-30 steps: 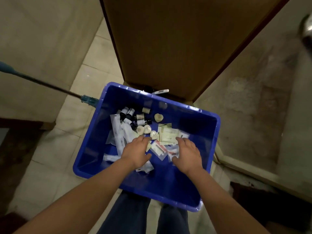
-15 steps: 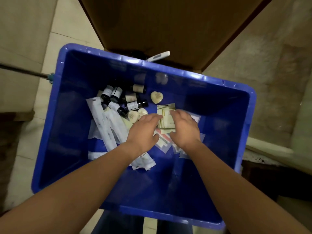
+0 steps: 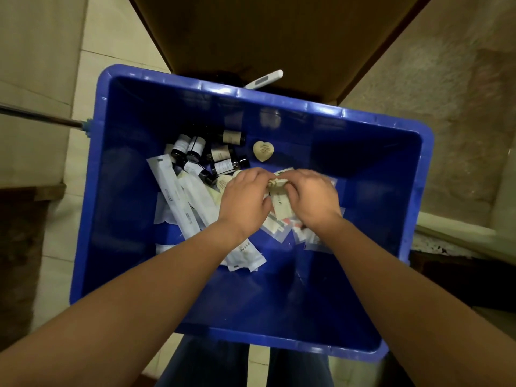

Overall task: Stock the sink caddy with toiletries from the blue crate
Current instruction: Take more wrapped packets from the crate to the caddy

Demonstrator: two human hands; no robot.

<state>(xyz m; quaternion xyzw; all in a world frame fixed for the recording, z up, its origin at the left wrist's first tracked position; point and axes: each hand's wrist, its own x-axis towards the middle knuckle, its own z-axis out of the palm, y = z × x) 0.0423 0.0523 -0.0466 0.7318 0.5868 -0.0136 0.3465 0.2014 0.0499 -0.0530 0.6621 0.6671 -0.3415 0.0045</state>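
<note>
The blue crate (image 3: 413,208) fills the middle of the head view, standing on the floor in front of my legs. Inside lie several small dark bottles (image 3: 195,152), a heart-shaped soap (image 3: 263,151), long white wrapped packets (image 3: 178,202) and flat sachets (image 3: 304,236). My left hand (image 3: 245,202) and my right hand (image 3: 312,199) meet over the sachet pile, fingers curled together around a small cream packet (image 3: 279,185). The sink caddy is not in view.
A brown wooden door (image 3: 265,32) rises just beyond the crate, with a white handle-like object (image 3: 265,79) behind the far rim. A metal rod (image 3: 39,117) reaches in from the left. Tiled floor lies left, a stone ledge right.
The crate has come closer and larger in view. Both hands slid forward over the sachets and came together, closing on a small cream packet.
</note>
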